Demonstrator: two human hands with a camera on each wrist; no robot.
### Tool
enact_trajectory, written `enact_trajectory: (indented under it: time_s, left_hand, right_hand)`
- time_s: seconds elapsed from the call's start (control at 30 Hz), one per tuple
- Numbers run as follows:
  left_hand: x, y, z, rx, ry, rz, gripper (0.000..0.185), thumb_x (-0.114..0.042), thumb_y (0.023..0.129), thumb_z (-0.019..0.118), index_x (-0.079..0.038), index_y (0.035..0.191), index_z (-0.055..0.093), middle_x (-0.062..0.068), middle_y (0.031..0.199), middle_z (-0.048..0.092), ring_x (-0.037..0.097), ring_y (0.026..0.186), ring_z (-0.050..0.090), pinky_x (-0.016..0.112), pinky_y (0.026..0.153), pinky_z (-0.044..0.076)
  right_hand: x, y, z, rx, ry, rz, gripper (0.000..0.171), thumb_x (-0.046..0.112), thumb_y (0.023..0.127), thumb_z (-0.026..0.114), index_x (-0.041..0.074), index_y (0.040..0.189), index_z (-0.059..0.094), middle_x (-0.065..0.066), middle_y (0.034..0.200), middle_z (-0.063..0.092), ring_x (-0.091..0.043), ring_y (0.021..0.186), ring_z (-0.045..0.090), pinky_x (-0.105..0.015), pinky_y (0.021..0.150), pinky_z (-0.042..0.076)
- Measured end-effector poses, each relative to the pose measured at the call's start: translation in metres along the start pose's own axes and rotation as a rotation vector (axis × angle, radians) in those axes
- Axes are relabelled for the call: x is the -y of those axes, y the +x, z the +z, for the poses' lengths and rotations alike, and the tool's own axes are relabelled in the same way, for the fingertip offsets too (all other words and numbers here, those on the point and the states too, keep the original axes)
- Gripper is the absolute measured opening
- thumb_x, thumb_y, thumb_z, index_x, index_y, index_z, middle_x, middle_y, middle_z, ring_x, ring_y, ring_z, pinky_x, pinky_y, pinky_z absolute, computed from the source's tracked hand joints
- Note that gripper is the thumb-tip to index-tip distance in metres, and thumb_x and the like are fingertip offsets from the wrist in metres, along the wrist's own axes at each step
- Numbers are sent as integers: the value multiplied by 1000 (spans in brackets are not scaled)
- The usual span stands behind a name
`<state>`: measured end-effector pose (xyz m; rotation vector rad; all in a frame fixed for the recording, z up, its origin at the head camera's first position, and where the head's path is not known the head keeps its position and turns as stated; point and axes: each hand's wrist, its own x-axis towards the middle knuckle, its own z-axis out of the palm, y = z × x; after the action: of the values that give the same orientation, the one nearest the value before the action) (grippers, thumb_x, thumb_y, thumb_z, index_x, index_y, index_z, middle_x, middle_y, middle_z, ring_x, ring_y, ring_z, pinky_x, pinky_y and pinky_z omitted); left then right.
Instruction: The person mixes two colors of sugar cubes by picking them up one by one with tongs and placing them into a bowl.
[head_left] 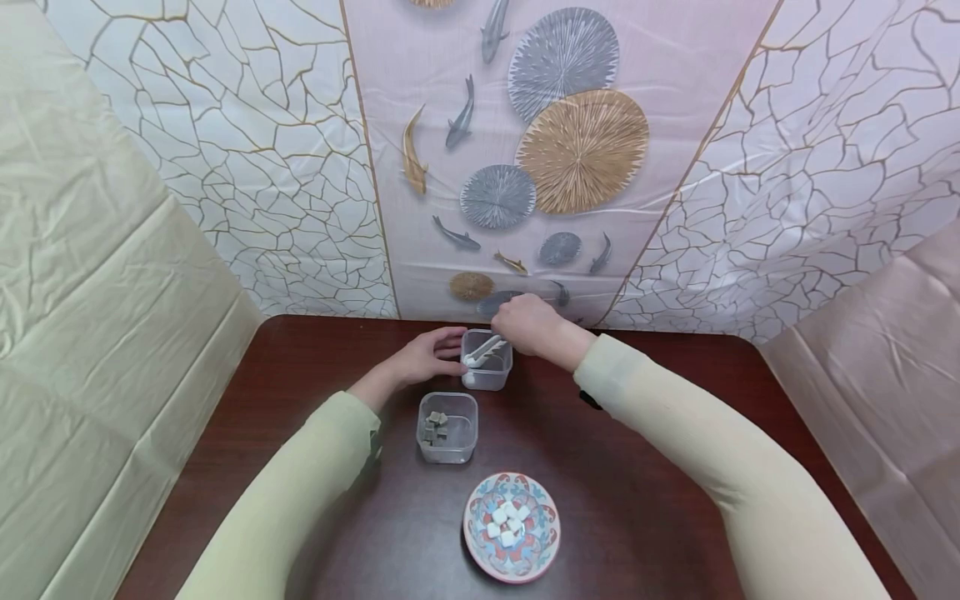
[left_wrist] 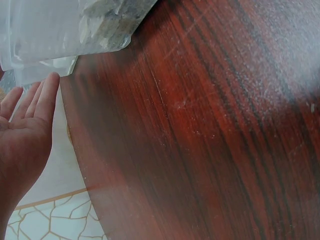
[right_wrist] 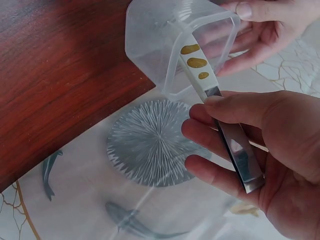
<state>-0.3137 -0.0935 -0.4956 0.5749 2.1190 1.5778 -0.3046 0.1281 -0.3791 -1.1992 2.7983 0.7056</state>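
At the far middle of the table stands a small clear container. My left hand rests against its left side with straight fingers; its thumb lies by the rim. My right hand grips metal tongs. Their white tips with gold spots reach down into the container. Whether the tips hold anything cannot be made out. Closer to me, a second clear container holds several dark cubes. A patterned plate with several white cubes lies nearest me.
The dark wooden table ends at a wall cloth printed with fish and round leaves. Creased sheets hang on the left and on the right.
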Motion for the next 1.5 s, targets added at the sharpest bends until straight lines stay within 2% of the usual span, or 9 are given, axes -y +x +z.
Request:
enact_trajectory:
  time_s: [0.2, 0.43, 0.63, 0.73, 0.9, 1.0, 1.1, 1.3, 1.5]
  left_hand:
    - [0, 0, 0, -1, 9, -4, 77, 1, 97, 75, 4, 163, 36, 29, 159, 48, 43, 148, 49, 45, 118, 49]
    - [0, 0, 1, 0, 3, 3, 78, 2, 96, 75, 5, 163, 35, 31, 159, 47, 44, 148, 48, 46, 118, 49]
    - [-1, 0, 2, -5, 1, 6, 77, 5, 96, 74, 5, 162, 35, 31, 159, 48, 44, 147, 49, 47, 118, 49]
    - [-1, 0, 1, -7, 8, -5, 77, 4, 96, 75, 4, 163, 35, 30, 159, 48, 43, 148, 49, 47, 119, 48]
    - [-2, 0, 1, -4, 15, -2, 76, 2, 97, 75, 4, 162, 36, 30, 158, 48, 43, 147, 49, 47, 119, 48]
    - [-2, -1, 1, -2, 14, 6, 76, 2, 97, 75, 5, 162, 36, 31, 158, 49, 44, 147, 50, 47, 118, 49]
    - [-1, -1, 1, -7, 21, 6, 76, 1, 97, 75, 6, 162, 36, 31, 158, 49, 43, 146, 50, 46, 117, 50]
    - [1, 0, 1, -7, 27, 3, 76, 1, 97, 75, 7, 162, 35, 31, 157, 49, 43, 146, 51, 46, 118, 49]
    - [-2, 1, 2, -4, 28, 5, 77, 1, 97, 76, 6, 162, 35, 30, 157, 50, 43, 146, 51, 46, 118, 49]
  right_hand:
    - [-10, -14, -1, -46, 6, -8, 17, 2, 99, 70, 14, 97, 82, -10, 95, 78, -30, 89, 74, -47, 77, 65]
    - [-20, -39, -1, -201, 39, -15, 19, -1, 96, 69, 14, 87, 78, -8, 85, 76, -32, 79, 72, -50, 68, 62]
    - [-27, -62, -4, -245, 75, -2, 21, -1, 94, 69, 15, 99, 81, -6, 90, 75, -30, 82, 73, -49, 60, 60]
    - [-30, -75, -5, -274, 92, -3, 19, 0, 91, 72, 15, 100, 80, -7, 91, 76, -31, 79, 73, -50, 56, 57]
    - [-32, -96, -6, -289, 217, -11, 16, 3, 91, 78, 15, 102, 79, -3, 102, 80, -31, 84, 75, -52, 61, 58]
    - [-32, -108, -3, -298, 281, -20, 16, 4, 91, 79, 16, 102, 79, 1, 99, 78, -30, 83, 75, -51, 60, 58]
    - [-30, -119, -1, -305, 312, -33, 18, 4, 91, 79, 17, 104, 79, 3, 94, 76, -27, 81, 75, -50, 59, 58]
    - [-24, -143, -2, -284, 364, -47, 24, 4, 91, 79, 17, 111, 80, 5, 103, 79, -21, 87, 76, -47, 65, 61]
    - [-15, -164, -5, -291, 413, -113, 28, 3, 89, 79, 19, 112, 81, 9, 105, 79, -12, 92, 75, -43, 72, 62]
